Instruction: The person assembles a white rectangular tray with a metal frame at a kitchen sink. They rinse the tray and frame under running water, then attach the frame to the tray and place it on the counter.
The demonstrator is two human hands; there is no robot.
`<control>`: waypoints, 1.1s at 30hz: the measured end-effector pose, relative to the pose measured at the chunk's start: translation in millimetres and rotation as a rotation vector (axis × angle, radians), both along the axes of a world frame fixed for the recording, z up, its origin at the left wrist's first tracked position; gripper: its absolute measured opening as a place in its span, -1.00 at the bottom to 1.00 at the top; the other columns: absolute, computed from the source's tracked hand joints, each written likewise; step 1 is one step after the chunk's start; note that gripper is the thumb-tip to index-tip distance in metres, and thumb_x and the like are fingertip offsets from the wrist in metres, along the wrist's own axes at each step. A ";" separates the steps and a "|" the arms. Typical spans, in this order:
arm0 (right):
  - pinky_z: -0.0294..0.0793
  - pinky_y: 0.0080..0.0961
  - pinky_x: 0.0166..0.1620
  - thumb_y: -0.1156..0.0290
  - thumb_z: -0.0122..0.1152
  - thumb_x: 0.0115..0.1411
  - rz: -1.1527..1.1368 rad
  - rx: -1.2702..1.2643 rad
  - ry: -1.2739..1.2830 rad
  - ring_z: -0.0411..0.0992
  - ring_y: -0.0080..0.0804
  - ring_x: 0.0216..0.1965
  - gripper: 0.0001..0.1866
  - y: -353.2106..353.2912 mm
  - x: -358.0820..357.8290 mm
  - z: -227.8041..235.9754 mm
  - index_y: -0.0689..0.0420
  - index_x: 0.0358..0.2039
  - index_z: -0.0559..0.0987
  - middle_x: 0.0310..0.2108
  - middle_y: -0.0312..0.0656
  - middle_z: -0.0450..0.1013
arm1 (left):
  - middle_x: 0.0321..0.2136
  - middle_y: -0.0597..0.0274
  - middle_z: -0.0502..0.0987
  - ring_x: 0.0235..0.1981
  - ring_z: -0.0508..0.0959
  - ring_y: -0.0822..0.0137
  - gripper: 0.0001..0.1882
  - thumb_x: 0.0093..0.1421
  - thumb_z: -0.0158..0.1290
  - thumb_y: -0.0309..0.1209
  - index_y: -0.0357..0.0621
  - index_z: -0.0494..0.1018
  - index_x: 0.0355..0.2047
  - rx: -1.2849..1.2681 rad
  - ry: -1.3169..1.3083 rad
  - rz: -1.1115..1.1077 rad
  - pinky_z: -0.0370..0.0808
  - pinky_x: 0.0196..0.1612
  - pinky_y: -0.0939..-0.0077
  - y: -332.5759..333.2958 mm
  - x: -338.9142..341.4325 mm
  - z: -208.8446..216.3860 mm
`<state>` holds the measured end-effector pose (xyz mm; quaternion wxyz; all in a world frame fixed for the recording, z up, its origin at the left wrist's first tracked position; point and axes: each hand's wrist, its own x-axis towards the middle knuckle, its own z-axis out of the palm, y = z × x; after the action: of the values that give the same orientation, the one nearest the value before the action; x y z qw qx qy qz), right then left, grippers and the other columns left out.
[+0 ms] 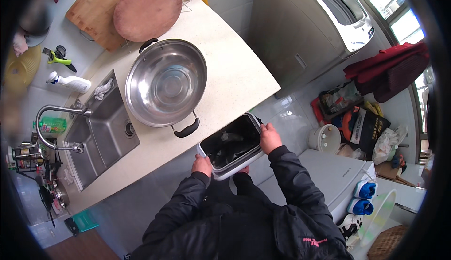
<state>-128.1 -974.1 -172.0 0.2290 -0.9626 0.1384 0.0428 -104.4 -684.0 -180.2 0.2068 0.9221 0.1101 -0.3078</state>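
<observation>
A pale rectangular trash bin (236,166) is held in front of my body, just off the counter's front edge. Black plastic lines its inside, and a crumpled whitish scrap (231,137) lies in it. My left hand (202,165) grips the bin's left end at the rim. At the opposite end, my right hand (270,138) has its fingers closed over the rim. The bin's base is hidden from above. Close by on the counter (239,79) stands a wide steel pan (171,86) with two black handles, its inside bare and shiny.
Left of the pan is a steel sink (105,133) with a curved faucet (47,112). Cutting boards (148,11) lean at the back. A washing machine (300,30) stands beyond the counter; a white appliance (314,175), bucket (324,139) and shoes (364,199) are to the right.
</observation>
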 end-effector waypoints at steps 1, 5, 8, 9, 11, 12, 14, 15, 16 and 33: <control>0.49 -0.22 -0.14 0.56 0.08 -0.01 0.007 -0.007 0.031 0.40 0.02 -0.16 -0.60 -0.2 -0.8 0.7 0.29 -0.08 0.43 -0.20 0.03 0.35 | -0.35 -0.31 0.55 -0.25 0.56 -0.18 -0.59 0.26 -0.08 -0.22 -0.41 0.24 -0.15 0.021 -0.032 -0.033 0.49 -0.16 0.04 -0.5 -1.1 -0.9; 0.50 -0.21 -0.13 0.55 0.10 -0.03 0.048 -0.038 -0.001 0.40 0.01 -0.14 -0.56 1.3 -4.6 3.7 0.29 -0.06 0.39 -0.16 0.02 0.32 | -0.33 -0.32 0.54 -0.24 0.55 -0.23 -0.53 0.27 -0.13 -0.17 -0.44 0.19 -0.09 -0.015 -0.004 -0.021 0.46 -0.16 -0.05 -0.5 -3.4 -0.7; 0.47 -0.18 -0.22 0.61 0.02 0.02 0.028 -0.016 -0.028 0.40 0.04 -0.22 -0.61 2.7 -3.0 4.8 0.30 -0.07 0.40 -0.24 0.04 0.34 | -0.34 -0.27 0.56 -0.26 0.56 -0.22 -0.53 0.27 -0.12 -0.15 -0.37 0.21 -0.07 0.011 -0.004 -0.006 0.48 -0.18 -0.05 -2.8 -5.6 0.1; 0.47 -0.19 -0.22 0.59 0.00 0.06 0.004 -0.020 -0.002 0.40 0.04 -0.23 -0.64 3.1 -0.6 4.8 0.30 -0.08 0.41 -0.26 0.03 0.34 | -0.34 -0.26 0.56 -0.26 0.56 -0.21 -0.53 0.27 -0.12 -0.15 -0.38 0.20 -0.08 0.022 -0.015 -0.014 0.48 -0.19 -0.05 -3.5 -5.4 -0.2; 0.46 -0.16 -0.23 0.50 -0.02 0.13 0.007 -0.018 -0.001 0.39 0.06 -0.24 -0.70 0.5 2.4 6.3 0.28 -0.11 0.44 -0.27 0.01 0.34 | -0.34 -0.25 0.56 -0.26 0.56 -0.21 -0.51 0.26 -0.11 -0.14 -0.40 0.20 -0.07 0.016 -0.015 -0.024 0.49 -0.17 -0.03 -2.2 -3.3 -1.3; 0.47 -0.17 -0.22 0.47 -0.01 0.14 0.007 -0.021 0.021 0.39 0.04 -0.23 -0.74 -0.7 3.6 7.7 0.26 -0.16 0.47 -0.26 -0.01 0.35 | -0.30 -0.29 0.55 -0.23 0.55 -0.22 -0.49 0.26 -0.11 -0.14 -0.42 0.19 -0.06 0.013 -0.002 -0.046 0.49 -0.13 0.00 -0.3 -2.1 -1.1; 0.48 -0.21 -0.21 0.40 0.03 0.14 0.070 -0.062 0.108 0.39 -0.04 -0.18 -0.80 -2.3 4.9 11.3 0.19 -0.27 0.52 -0.26 -0.07 0.39 | -0.19 -0.34 0.50 -0.11 0.50 -0.24 -0.35 0.23 -0.07 -0.04 -0.46 0.21 0.04 -0.105 0.098 -0.007 0.41 0.00 0.01 6.8 3.3 -0.9; 0.49 -0.24 -0.21 0.36 0.04 0.14 0.125 -0.140 0.086 0.40 -0.09 -0.16 -0.82 -5.0 5.4 13.1 0.15 -0.33 0.54 -0.27 -0.10 0.41 | -0.21 -0.36 0.50 -0.12 0.51 -0.23 -0.33 0.22 -0.05 -0.04 -0.48 0.20 0.03 -0.201 0.152 0.027 0.42 -0.02 0.01 9.1 6.5 -1.1; 0.51 -0.27 -0.20 0.31 0.07 0.12 0.100 -0.219 0.039 0.39 -0.18 -0.11 -0.83 -0.5 6.8 12.1 0.10 -0.41 0.57 -0.29 -0.17 0.46 | -0.22 -0.37 0.50 -0.12 0.51 -0.22 -0.32 0.20 -0.03 -0.04 -0.49 0.19 0.03 -0.229 0.190 -0.016 0.42 -0.03 0.02 14.3 7.3 -0.2; 0.53 -0.18 -0.19 0.46 0.09 0.01 -0.321 0.049 0.154 0.46 -0.06 -0.17 -0.85 24.6 24.5 5.2 0.21 -0.45 0.60 -0.26 0.01 0.46 | -0.41 -0.17 0.49 -0.60 0.58 0.17 -0.50 0.27 -0.17 -0.55 -0.30 -0.08 0.17 -0.336 0.346 0.110 0.55 -0.61 0.38 21.4 29.8 -17.6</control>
<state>-103.5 -949.5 -166.8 0.2452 -0.9162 0.3061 0.0826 -74.6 -662.7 -197.8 0.3515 0.8010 0.1412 -0.4636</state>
